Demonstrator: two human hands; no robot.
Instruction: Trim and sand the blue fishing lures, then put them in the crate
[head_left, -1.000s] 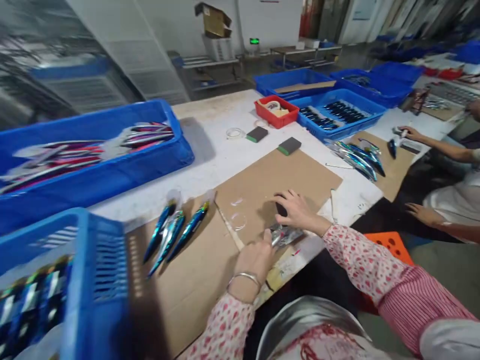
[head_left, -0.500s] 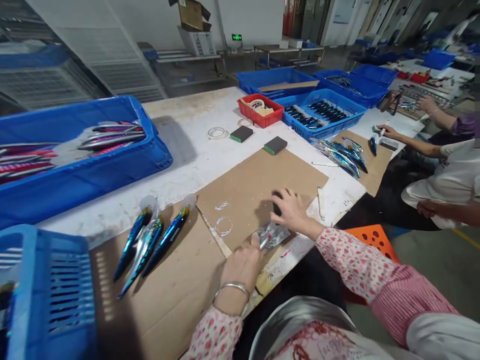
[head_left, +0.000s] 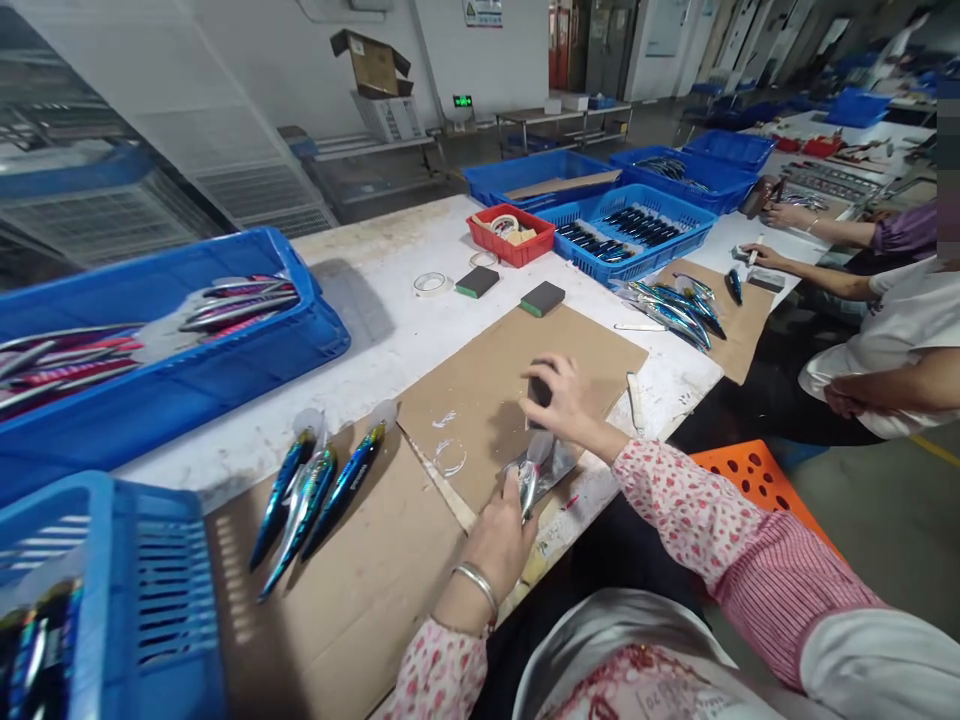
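Left hand (head_left: 496, 540) grips silver fishing lure (head_left: 529, 487) — cardboard sheet's (head_left: 589, 345) near edge. Right hand (head_left: 564, 402) clasps dark sanding block (head_left: 538, 388) — above sheet.

Hands (head_left: 497, 538) (head_left: 561, 398) curled, right ahead of left

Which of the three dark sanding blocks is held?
The sanding block in the right hand; the other two sanding blocks lie loose, farther from the person.
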